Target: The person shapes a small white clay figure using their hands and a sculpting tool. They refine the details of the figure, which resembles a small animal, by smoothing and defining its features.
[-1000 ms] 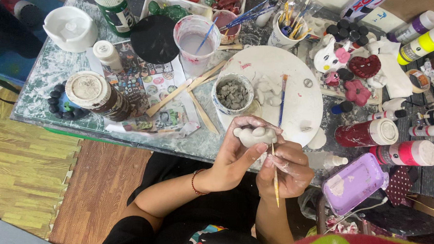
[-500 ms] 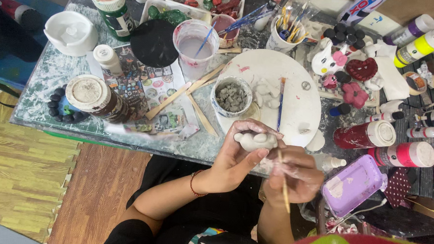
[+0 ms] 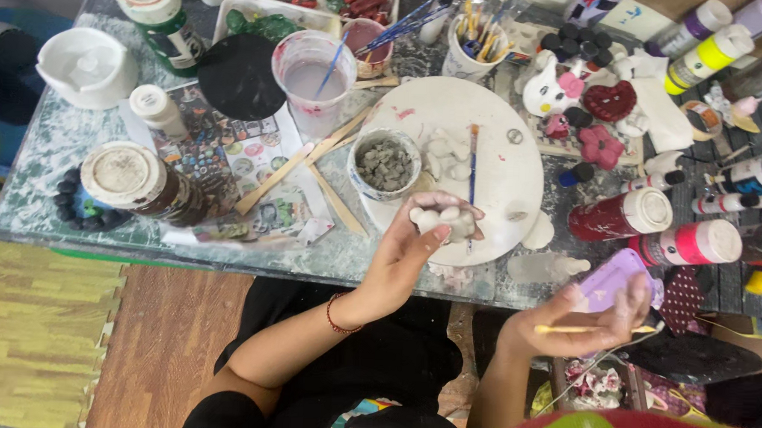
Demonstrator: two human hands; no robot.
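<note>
A small white unpainted clay figure [image 3: 439,218] is held clamped in the fingers of the left hand [image 3: 409,249] above the round white palette plate [image 3: 520,173]. A thin wooden-handled brush [image 3: 586,329] is pinched in the right hand [image 3: 595,317], well apart from it. No colour is seen on the figure; painting is judged barely begun.
</note>
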